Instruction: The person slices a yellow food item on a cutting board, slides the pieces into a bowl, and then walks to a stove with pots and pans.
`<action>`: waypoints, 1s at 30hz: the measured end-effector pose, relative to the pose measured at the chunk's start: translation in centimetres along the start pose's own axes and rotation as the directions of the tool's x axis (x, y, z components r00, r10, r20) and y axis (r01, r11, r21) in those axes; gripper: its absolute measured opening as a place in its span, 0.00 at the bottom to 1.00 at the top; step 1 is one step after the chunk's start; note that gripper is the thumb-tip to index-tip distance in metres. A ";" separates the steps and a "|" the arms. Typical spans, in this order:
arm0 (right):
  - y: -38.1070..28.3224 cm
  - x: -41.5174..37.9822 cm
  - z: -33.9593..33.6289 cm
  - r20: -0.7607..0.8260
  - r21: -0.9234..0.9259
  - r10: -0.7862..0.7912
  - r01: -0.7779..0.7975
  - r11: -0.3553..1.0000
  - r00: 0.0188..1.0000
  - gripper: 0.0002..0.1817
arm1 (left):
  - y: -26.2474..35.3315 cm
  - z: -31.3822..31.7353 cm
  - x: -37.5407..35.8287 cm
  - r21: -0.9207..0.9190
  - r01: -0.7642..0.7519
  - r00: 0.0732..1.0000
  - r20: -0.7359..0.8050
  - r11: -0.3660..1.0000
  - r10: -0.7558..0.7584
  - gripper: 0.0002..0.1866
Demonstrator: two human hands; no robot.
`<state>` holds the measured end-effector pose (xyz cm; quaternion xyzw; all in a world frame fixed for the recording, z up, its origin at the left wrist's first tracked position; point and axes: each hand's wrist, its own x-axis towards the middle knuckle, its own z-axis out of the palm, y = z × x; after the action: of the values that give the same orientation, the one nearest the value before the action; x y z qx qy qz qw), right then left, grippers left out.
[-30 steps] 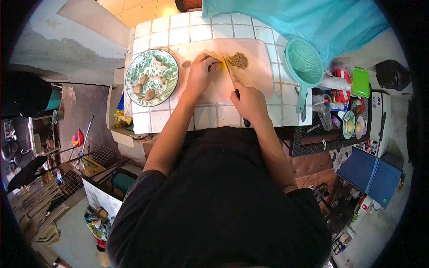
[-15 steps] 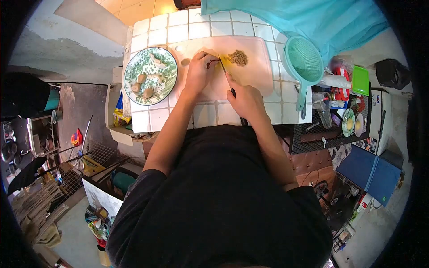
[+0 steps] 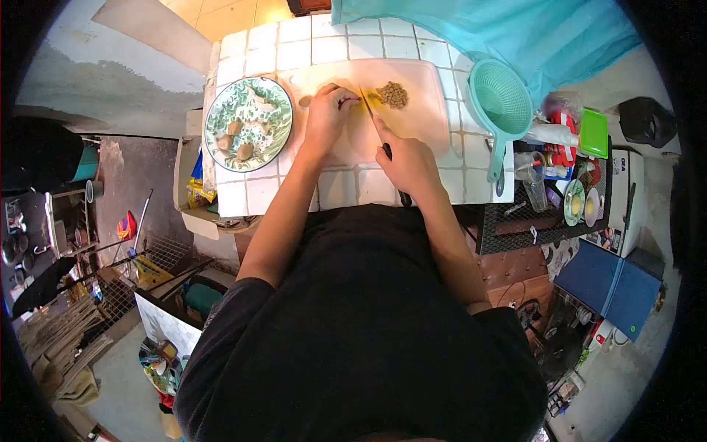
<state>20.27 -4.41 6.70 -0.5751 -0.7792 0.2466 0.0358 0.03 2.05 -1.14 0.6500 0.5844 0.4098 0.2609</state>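
Observation:
A pale pink cutting board (image 3: pixel 428 131) lies on the white-tiled counter. On it, my right hand (image 3: pixel 409 163) is closed around the black handle of a knife (image 3: pixel 373 118), index finger stretched along the blade. The blade points away from me, its tip near the fingers of my left hand (image 3: pixel 328 114). Those fingers are curled and pinched together against the board; what they hold is hidden. Just right of the blade sits a small heap of finely chopped brown food (image 3: pixel 392 95). At the left stands a green-and-white patterned plate (image 3: pixel 275 151) with round brownish balls and pale pieces.
A turquoise strainer (image 3: pixel 501 96) with a handle rests at the counter's right edge. Beyond it, a dark rack (image 3: pixel 508 228) carries cups, dishes and a green-lidded container (image 3: pixel 593 132). A turquoise cloth (image 3: pixel 486 29) hangs at the back right. An open cardboard box (image 3: pixel 200 223) adjoins the left side.
The knife and my right hand have shifted slightly, with the blade standing a little more upright in view. My left hand stays almost in place, fingers still pinched.

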 end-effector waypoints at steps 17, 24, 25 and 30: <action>0.5 0.4 1.1 -0.018 0.008 -0.041 0.041 0.999 0.999 0.34 | -1.2 0.3 0.0 0.050 -0.073 0.997 0.005 0.996 0.073 0.06; 0.9 -0.1 0.1 0.004 0.040 0.034 -0.034 0.999 0.999 0.35 | -0.5 -0.3 0.1 -0.040 0.003 1.000 0.020 0.999 -0.002 0.12; 0.8 -0.1 0.0 0.004 0.040 0.034 -0.034 0.999 0.999 0.35 | -0.6 -0.3 0.1 -0.039 0.002 1.000 0.020 0.999 -0.001 0.12; 0.5 0.1 0.0 -0.019 0.040 -0.010 0.011 0.999 1.000 0.35 | -0.5 -0.8 -0.3 -0.041 -0.019 0.999 0.037 0.999 0.020 0.13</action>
<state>20.63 -4.21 6.44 -0.5724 -0.7768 0.2566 0.0558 -0.87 1.79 -1.20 0.6577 0.5645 0.4121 0.2809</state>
